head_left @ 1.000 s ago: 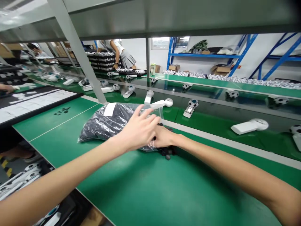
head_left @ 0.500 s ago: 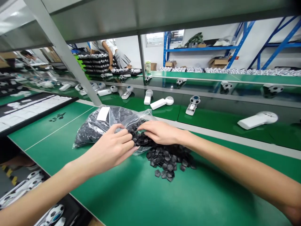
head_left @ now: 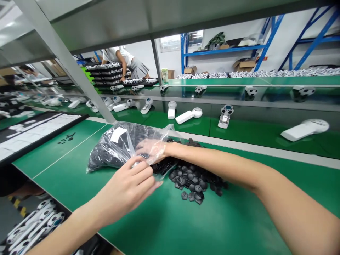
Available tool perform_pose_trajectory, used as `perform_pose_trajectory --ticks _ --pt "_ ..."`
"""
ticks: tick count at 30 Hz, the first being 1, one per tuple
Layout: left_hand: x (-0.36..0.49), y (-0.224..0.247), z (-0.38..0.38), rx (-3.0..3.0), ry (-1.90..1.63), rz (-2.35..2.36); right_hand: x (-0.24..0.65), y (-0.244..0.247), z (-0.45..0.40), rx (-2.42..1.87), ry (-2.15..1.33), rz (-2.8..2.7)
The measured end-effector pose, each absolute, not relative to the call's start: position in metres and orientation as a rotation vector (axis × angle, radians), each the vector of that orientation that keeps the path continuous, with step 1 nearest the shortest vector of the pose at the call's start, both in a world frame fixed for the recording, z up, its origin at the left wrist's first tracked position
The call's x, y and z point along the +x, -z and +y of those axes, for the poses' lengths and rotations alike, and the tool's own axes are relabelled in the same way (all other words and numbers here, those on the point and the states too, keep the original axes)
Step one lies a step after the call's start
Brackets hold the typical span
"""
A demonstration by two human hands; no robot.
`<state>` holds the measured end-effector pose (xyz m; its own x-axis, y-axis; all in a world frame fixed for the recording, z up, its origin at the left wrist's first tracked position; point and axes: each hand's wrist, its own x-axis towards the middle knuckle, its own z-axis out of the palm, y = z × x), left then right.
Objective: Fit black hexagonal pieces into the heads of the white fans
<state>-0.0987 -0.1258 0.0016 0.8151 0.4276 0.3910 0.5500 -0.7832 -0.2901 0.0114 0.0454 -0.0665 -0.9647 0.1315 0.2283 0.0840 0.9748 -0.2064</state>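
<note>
Head view: clear plastic bag (head_left: 117,148) of black pentagonal pieces lay on a green worktop (head_left: 212,226), its long axis running left to right, mouth toward the right.
Right hand (head_left: 151,150) lay at the mouth behind the film, fingers slightly apart; left hand (head_left: 130,187) was just below, fingers together and curled against the bag's near edge, grip unclear. Loose pieces (head_left: 192,180) were heaped just right of the mouth.

The person's left hand (head_left: 127,189) and right hand (head_left: 151,150) are bare, with slim, tapering fingers; the right hand looks hazy, its details hard to make out. The left forearm (head_left: 79,221) and right forearm (head_left: 225,164) are slender, smooth and uncovered as far as the view reaches, narrowing toward the wrists.
</note>
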Motion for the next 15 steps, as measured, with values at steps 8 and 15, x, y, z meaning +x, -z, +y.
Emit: perform_pose_trajectory --ticks 8,15 --pt "-0.102 0.006 -0.135 -2.647 0.462 -0.746 0.048 0.058 0.017 -0.135 -0.474 -2.879" --pt "-0.11 0.013 -0.133 -2.665 0.48 -0.768 0.11 0.061 0.006 -0.288 -0.614 -2.757"
